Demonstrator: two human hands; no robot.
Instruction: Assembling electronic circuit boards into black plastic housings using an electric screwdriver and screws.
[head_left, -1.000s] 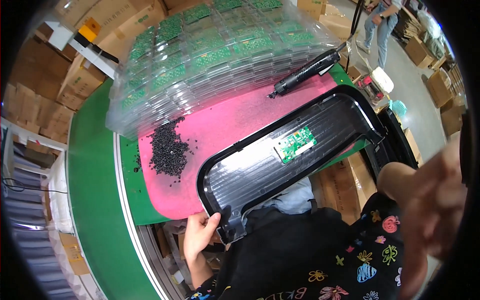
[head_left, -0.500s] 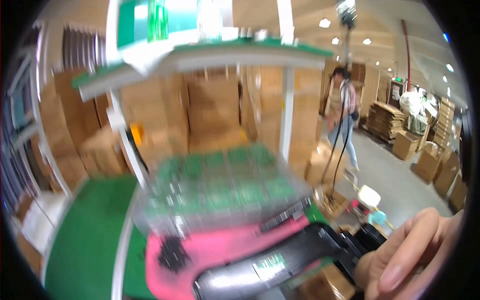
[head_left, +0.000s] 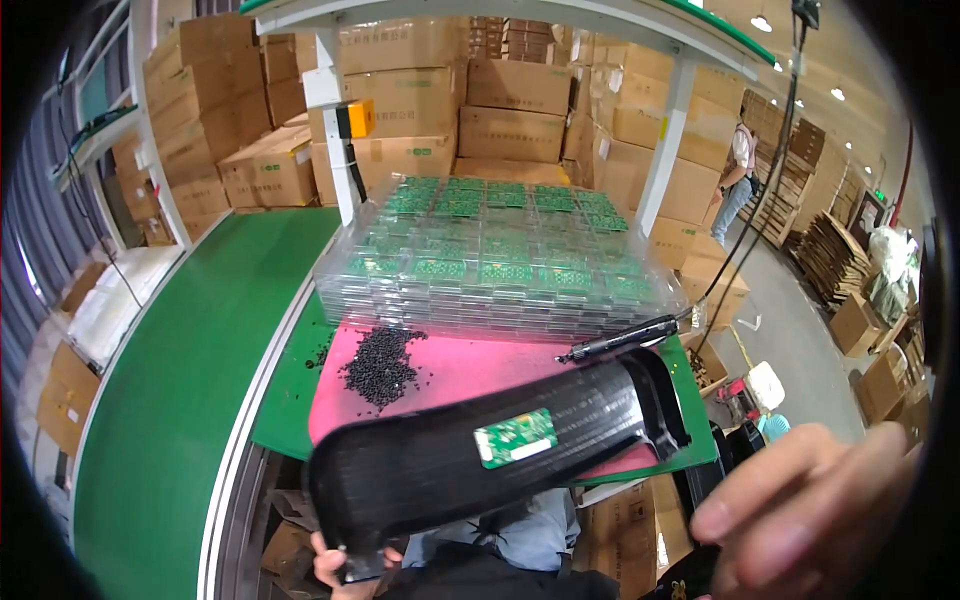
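Note:
A long black plastic housing (head_left: 400,475) lies tilted across the front of the bench, its hollow side facing up. Inside it rests a small green circuit board (head_left: 515,438). My left hand (head_left: 345,572) grips the housing's lower left end, its fingers partly hidden behind it. At the right, close to the camera, hovers my right hand (head_left: 810,510); it is blurred, with fingers loosely bent and apart, and nothing shows in them. Beyond the housing, a pink mat (head_left: 460,365) carries a heap of small black screws (head_left: 382,368). A black electric screwdriver (head_left: 620,340) lies by the mat's far right.
Stacked clear trays of green circuit boards (head_left: 490,265) stand at the back of the bench. A green conveyor belt (head_left: 180,400) runs along the left. Cartons (head_left: 400,110) are piled behind. A black cable (head_left: 765,200) hangs at the right, where a person (head_left: 738,175) stands farther off.
The view has tilted down and steadied, bringing my left hand and the whole housing into sight. My right hand stays at the right, its fingers shifted. The person has moved farther away.

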